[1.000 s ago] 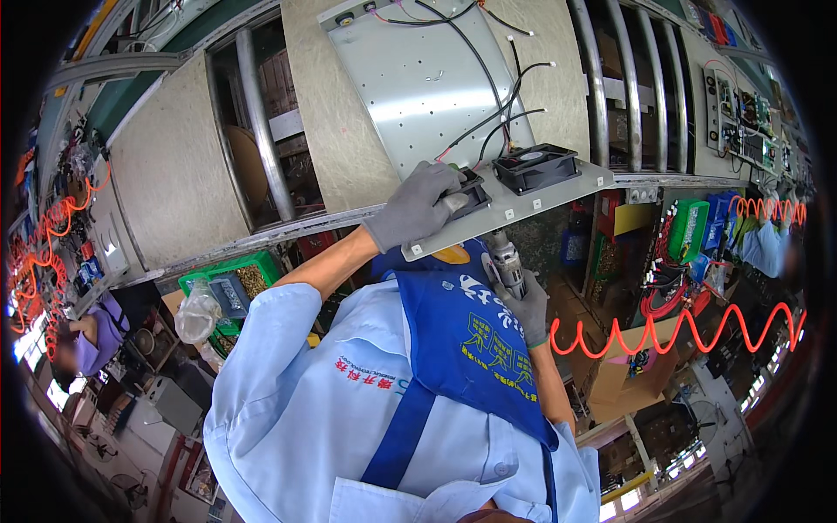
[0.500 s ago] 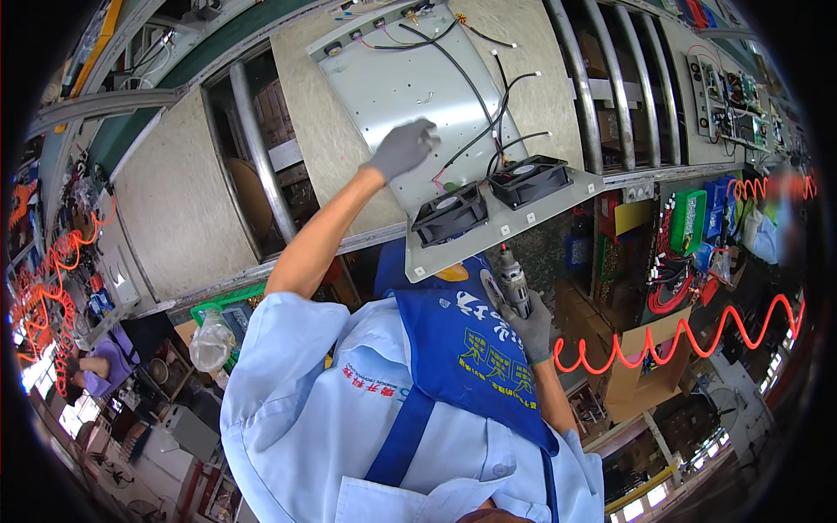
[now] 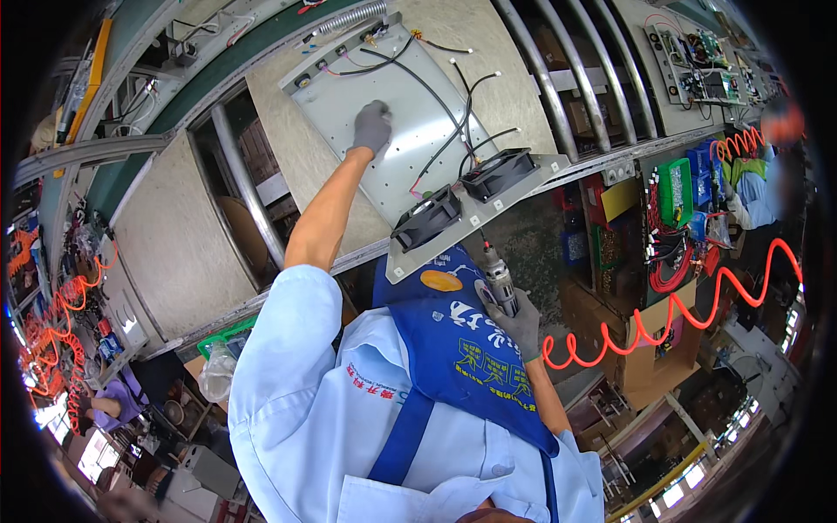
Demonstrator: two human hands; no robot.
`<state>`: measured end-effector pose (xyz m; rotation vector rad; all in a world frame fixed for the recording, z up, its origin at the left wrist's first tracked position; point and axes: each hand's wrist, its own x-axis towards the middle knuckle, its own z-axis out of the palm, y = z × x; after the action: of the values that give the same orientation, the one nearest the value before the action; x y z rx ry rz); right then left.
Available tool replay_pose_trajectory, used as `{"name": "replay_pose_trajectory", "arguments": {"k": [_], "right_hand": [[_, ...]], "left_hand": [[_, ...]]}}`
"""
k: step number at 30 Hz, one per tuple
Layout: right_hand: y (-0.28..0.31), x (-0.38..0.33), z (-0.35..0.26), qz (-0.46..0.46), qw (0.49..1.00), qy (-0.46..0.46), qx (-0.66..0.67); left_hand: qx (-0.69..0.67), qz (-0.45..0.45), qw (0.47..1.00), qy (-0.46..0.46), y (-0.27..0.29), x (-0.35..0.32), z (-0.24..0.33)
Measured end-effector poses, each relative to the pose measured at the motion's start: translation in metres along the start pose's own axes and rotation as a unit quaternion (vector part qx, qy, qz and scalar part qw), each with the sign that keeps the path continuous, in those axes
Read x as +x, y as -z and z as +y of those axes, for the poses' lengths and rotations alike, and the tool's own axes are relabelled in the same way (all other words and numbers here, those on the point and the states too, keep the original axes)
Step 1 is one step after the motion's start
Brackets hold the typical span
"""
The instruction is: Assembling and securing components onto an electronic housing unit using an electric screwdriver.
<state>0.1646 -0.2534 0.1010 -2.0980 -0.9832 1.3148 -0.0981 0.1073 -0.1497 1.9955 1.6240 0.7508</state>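
Note:
A grey metal chassis panel (image 3: 406,157) lies on the bench, with black cables running across it. Two black fans, a left one (image 3: 427,218) and a right one (image 3: 499,174), stand along its near flange (image 3: 475,222). My left hand (image 3: 373,127), in a grey glove, is over the panel's middle with fingers curled in; what they hold, if anything, is hidden. Below the flange my gloved right hand (image 3: 521,326) grips a power screwdriver (image 3: 500,281), its bit pointing up toward the flange's underside.
A coiled red air hose (image 3: 649,336) stretches to the right from beside my right hand. Steel rollers (image 3: 571,74) flank the bench board (image 3: 514,78). Green and blue parts bins (image 3: 675,193) and an open cardboard box (image 3: 663,362) stand at the right. Another person (image 3: 751,187) is at the far right.
My left hand has moved farther away and left over the panel, its fingers still curled. The screwdriver in my right hand has come closer to the flange. The whole view has shifted somewhat.

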Motion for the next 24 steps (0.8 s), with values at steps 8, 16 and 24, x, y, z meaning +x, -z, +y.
{"name": "replay_pose_trajectory", "arguments": {"k": [8,16,24], "right_hand": [[0.011,-0.007,0.006,0.0,1.0,0.003,0.001],[0.011,-0.016,0.012,-0.012,1.0,0.011,-0.019],[0.009,-0.022,0.01,-0.002,0.999,-0.032,-0.027]], "left_hand": [[-0.751,-0.093,0.544,0.361,0.048,-0.045,-0.021],[0.031,-0.045,0.995,0.082,0.02,-0.026,0.015],[0.279,-0.196,0.939,-0.047,0.019,0.025,0.029]]}}
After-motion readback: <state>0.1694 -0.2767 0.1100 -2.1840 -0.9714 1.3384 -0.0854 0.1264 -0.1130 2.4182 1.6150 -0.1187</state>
